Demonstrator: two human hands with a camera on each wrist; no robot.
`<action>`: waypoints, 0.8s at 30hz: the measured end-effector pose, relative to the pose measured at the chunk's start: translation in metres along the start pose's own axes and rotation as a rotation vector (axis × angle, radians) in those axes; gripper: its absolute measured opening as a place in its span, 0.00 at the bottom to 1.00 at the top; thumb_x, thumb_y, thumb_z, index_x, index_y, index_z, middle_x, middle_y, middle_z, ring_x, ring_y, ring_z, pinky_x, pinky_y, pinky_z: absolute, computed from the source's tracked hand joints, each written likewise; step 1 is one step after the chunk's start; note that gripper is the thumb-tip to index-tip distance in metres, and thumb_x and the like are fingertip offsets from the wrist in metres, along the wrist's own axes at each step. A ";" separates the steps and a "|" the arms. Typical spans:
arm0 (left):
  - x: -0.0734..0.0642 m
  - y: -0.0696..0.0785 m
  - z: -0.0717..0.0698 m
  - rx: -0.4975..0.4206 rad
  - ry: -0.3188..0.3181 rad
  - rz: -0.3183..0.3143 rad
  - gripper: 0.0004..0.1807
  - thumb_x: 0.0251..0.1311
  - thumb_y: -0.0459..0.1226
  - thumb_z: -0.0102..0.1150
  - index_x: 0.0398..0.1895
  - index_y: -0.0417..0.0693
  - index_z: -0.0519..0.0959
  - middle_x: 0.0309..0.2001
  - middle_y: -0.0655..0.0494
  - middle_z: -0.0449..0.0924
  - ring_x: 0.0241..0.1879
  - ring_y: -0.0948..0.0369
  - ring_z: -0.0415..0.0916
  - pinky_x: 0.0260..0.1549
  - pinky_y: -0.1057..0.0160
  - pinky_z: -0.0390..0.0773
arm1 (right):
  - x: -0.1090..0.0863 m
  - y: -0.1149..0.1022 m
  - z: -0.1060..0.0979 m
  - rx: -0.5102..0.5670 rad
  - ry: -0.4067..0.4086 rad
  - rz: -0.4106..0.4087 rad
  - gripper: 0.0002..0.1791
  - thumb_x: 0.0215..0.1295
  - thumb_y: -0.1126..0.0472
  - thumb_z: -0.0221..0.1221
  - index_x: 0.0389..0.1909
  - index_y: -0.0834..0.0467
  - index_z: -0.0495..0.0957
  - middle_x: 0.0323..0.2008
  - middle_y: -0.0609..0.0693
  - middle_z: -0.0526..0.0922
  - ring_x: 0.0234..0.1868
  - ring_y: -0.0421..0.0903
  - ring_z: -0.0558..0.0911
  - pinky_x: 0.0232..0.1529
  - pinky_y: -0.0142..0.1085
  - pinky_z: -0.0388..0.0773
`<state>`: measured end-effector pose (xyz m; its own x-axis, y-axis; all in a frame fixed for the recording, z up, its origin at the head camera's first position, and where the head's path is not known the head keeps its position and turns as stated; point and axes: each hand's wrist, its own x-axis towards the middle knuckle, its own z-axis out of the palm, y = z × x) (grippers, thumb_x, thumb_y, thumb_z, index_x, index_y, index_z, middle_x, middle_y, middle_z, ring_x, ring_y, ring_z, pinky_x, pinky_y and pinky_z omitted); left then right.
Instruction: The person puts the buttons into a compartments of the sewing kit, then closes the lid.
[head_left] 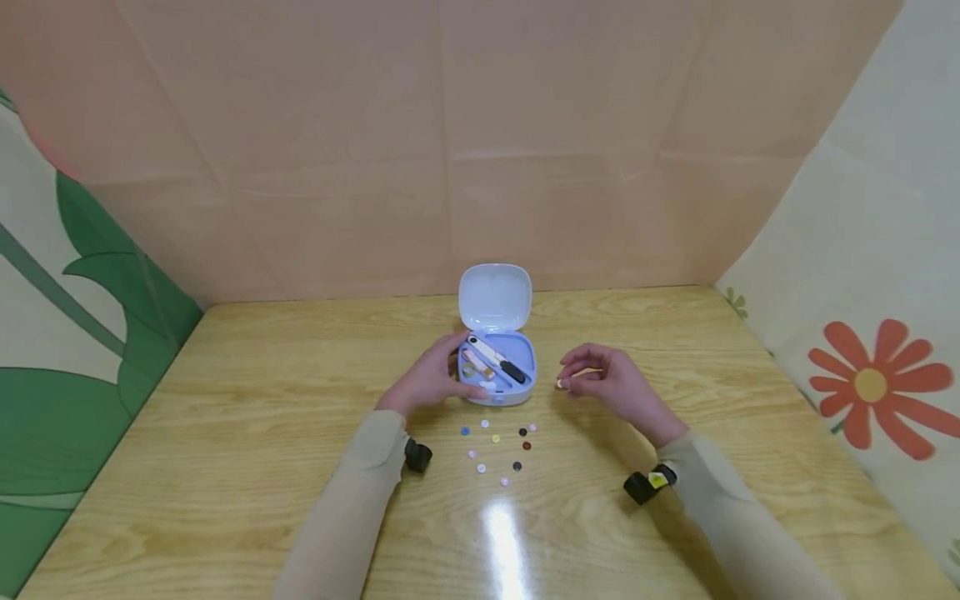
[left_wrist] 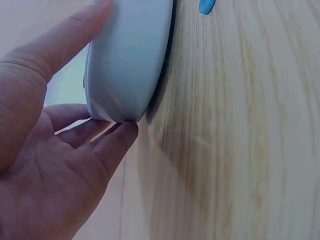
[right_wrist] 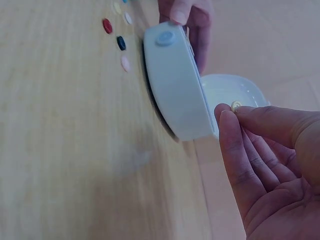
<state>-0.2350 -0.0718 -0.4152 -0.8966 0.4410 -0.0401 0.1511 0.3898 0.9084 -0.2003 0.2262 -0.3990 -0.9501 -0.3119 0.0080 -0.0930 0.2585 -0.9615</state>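
A small lilac plastic box (head_left: pixel 529 392) stands on the table with its white lid (head_left: pixel 495 297) raised. Inside lie a white and black long tool (head_left: pixel 497 360) and some small items whose kind I cannot tell. My left hand (head_left: pixel 433 375) holds the box at its left side, thumb along the front and fingers around the side; the left wrist view shows those fingers (left_wrist: pixel 117 145) against the box wall. Right of the box, my right hand (head_left: pixel 611 383) pinches a small cream button (right_wrist: pixel 236 106) between thumb and fingertips, raised above the table.
Several loose buttons lie in front of the box, among them a blue button (head_left: pixel 465 431), a yellow button (head_left: pixel 496 438) and a dark red button (head_left: pixel 527 446). The wooden table (head_left: pixel 262 433) ends at a pinkish backdrop (head_left: pixel 337 167).
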 end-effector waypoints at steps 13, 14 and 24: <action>-0.001 0.005 -0.001 -0.027 -0.008 0.033 0.52 0.43 0.36 0.76 0.73 0.52 0.56 0.68 0.50 0.59 0.67 0.51 0.57 0.66 0.54 0.62 | 0.033 -0.017 0.002 -0.039 0.030 0.015 0.14 0.61 0.72 0.61 0.47 0.67 0.74 0.42 0.63 0.79 0.46 0.67 0.79 0.47 0.54 0.80; 0.001 0.001 0.000 -0.020 -0.004 0.036 0.53 0.43 0.37 0.76 0.73 0.54 0.57 0.67 0.52 0.60 0.67 0.52 0.58 0.65 0.55 0.63 | 0.035 -0.018 0.002 -0.044 0.035 0.011 0.14 0.61 0.72 0.61 0.47 0.67 0.74 0.41 0.63 0.80 0.46 0.67 0.79 0.47 0.55 0.80; 0.004 -0.008 0.000 -0.012 0.010 0.009 0.54 0.40 0.41 0.78 0.73 0.56 0.57 0.67 0.56 0.60 0.66 0.55 0.60 0.64 0.59 0.65 | 0.051 -0.023 0.011 -0.191 0.050 -0.005 0.16 0.58 0.67 0.65 0.46 0.64 0.76 0.40 0.57 0.82 0.41 0.51 0.81 0.45 0.45 0.83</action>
<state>-0.2399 -0.0734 -0.4225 -0.8994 0.4361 -0.0281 0.1538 0.3761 0.9137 -0.2436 0.1939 -0.3799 -0.9626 -0.2692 0.0304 -0.1477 0.4273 -0.8919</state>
